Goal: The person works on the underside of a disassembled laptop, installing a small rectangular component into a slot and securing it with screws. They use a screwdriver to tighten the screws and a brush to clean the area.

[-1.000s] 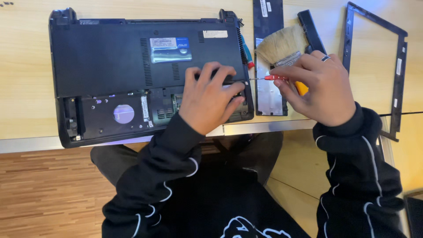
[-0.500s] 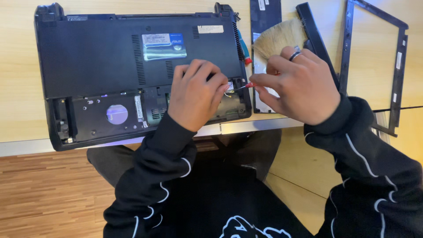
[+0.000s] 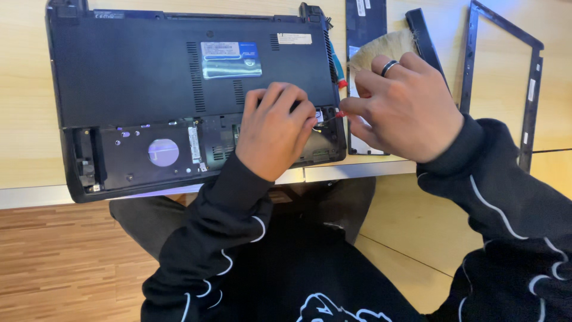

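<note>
A black laptop [image 3: 179,89] lies upside down on a light wooden table [image 3: 24,119], with its near edge hanging a little over the table's edge. A cover is off along the near side, so the open bay with a round silver spot [image 3: 162,151] shows. The person's left hand [image 3: 274,131] rests on the laptop's bottom near the right corner, fingers curled down and pressing on the case; it holds nothing that can be seen. The right hand [image 3: 405,104] is just beside it, with a dark ring [image 3: 388,67] on one finger. Its fingers are pinched shut on a small screwdriver with a red handle [image 3: 339,113] (only the tip end shows), and the thin metal tip points into the open part by the left hand's fingertips. Behind the right hand lies a soft brush with pale bristles [image 3: 381,45], partly hidden. A flat black panel [image 3: 364,18] lies beside the laptop, and a black screen frame [image 3: 530,89] lies farther right on the table. Both sleeves are black with white lines.
</note>
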